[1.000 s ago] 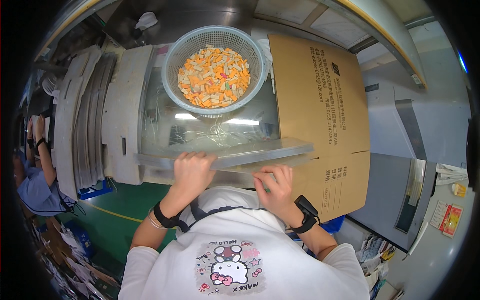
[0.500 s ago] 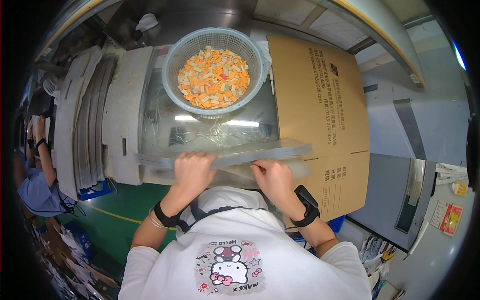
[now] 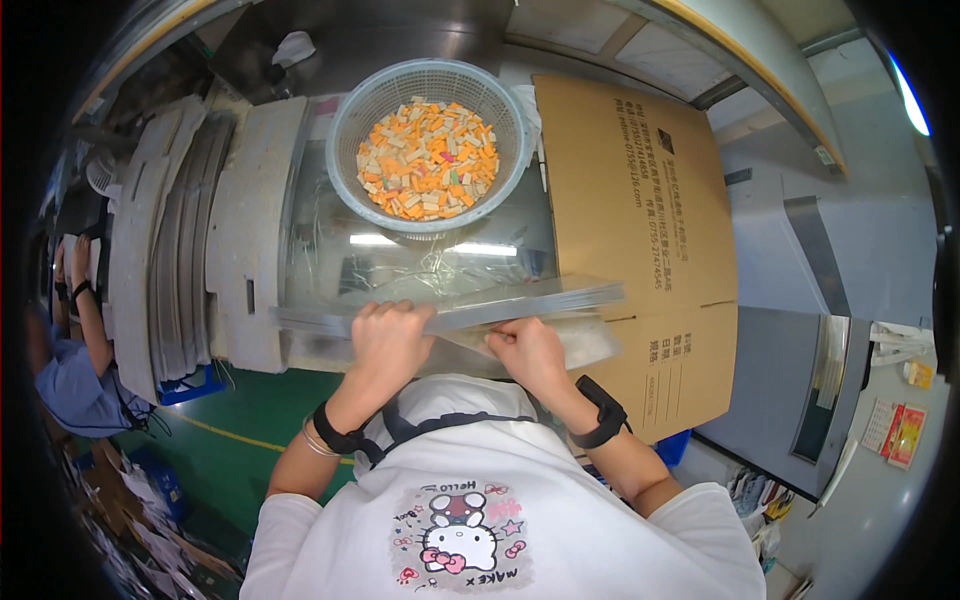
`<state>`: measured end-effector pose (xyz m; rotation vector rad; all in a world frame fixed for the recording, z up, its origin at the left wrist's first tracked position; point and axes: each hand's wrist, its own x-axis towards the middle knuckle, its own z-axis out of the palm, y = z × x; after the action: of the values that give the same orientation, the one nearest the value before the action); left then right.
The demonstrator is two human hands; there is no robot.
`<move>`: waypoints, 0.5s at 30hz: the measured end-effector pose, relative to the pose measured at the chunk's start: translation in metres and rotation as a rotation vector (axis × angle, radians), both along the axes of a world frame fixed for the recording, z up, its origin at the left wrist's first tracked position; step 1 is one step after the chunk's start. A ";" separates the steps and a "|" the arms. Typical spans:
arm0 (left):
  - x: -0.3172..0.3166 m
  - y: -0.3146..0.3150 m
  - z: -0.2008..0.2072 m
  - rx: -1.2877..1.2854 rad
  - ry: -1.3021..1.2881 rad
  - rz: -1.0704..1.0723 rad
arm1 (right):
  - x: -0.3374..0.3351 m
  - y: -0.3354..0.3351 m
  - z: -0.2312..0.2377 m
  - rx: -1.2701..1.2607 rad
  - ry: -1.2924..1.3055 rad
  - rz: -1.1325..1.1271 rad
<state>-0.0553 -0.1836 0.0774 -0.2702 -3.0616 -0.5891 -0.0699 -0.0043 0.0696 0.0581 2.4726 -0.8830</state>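
A long stack of clear, greyish plastic sheets (image 3: 545, 303) lies slantwise across the near side of the work surface, seen mostly edge-on. My left hand (image 3: 392, 342) is closed over its middle, fingers wrapped round the top edge. Beneath the right part of the stack, a separate clear plastic sheet (image 3: 588, 346) spreads out at an angle. My right hand (image 3: 530, 357) pinches this sheet near its left part with curled fingers; the exact fingertip contact is partly hidden.
A grey-blue basket (image 3: 345, 170) full of orange and beige small blocks (image 3: 430, 160) stands beyond the hands. Flattened cardboard (image 3: 650, 230) lies to the right, pale slotted boards (image 3: 250, 240) to the left. A co-worker's arm (image 3: 92, 310) shows at far left.
My right hand has shifted slightly left and turned along the lower sheet, which shows more plainly. My left hand and the stack have hardly moved.
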 end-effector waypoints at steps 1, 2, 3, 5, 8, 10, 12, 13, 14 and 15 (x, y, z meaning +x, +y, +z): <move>0.000 0.000 -0.001 0.001 -0.001 0.003 | -0.001 0.000 0.000 -0.004 -0.034 0.023; 0.000 0.000 -0.001 0.002 0.001 0.001 | -0.001 0.000 0.001 -0.008 -0.069 0.047; 0.001 0.001 0.000 0.003 0.006 -0.001 | -0.002 0.001 0.001 -0.007 -0.067 0.046; 0.001 0.001 -0.001 0.003 0.012 0.000 | -0.002 0.002 0.003 -0.059 -0.083 0.075; 0.002 0.001 -0.003 0.012 0.032 0.001 | -0.003 0.001 0.006 -0.048 -0.101 0.111; 0.001 0.001 -0.004 0.010 0.037 0.007 | -0.004 0.001 0.006 -0.058 -0.071 0.157; 0.001 0.001 -0.004 0.009 0.041 0.006 | -0.005 0.001 0.005 -0.067 -0.042 0.203; 0.001 0.001 -0.004 0.007 0.046 0.005 | -0.005 0.002 0.002 -0.086 -0.010 0.230; 0.001 0.001 -0.004 0.007 0.046 0.005 | -0.005 0.002 0.001 -0.104 0.021 0.257; 0.000 0.001 -0.004 0.006 0.048 0.006 | -0.006 0.002 0.002 -0.104 0.022 0.257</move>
<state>-0.0549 -0.1827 0.0738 -0.2714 -3.0136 -0.5828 -0.0761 -0.0022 0.0712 -0.3001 2.3806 -0.9002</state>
